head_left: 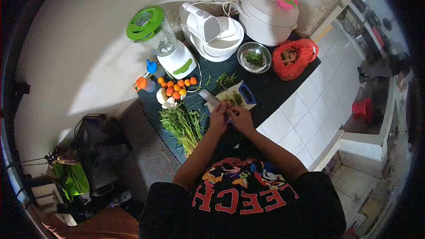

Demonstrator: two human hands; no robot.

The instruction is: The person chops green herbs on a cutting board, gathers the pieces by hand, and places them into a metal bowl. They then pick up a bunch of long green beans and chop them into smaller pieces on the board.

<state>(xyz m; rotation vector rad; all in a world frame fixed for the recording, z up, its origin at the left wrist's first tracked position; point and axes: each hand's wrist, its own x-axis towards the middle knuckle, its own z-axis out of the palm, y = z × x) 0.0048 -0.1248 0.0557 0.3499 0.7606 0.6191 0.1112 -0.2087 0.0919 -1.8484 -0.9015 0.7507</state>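
My left hand (218, 117) grips a knife (209, 98) whose broad grey blade points away from me, over the left end of a white cutting board with a blue handle (245, 92). My right hand (241, 117) is right beside it, fingers closed on a few green stems at the board's near edge. Chopped greens (233, 99) lie on the board. A bunch of leafy greens (183, 126) lies on the dark mat to the left of my left hand.
On the dark mat (270, 86) are small orange fruits (177, 87), a steel bowl of greens (254, 56), a red plastic bag (294, 57), a green-lidded blender (161, 40), a white stand mixer (212, 33) and a white rice cooker (268, 13). White tiled floor lies to the right.
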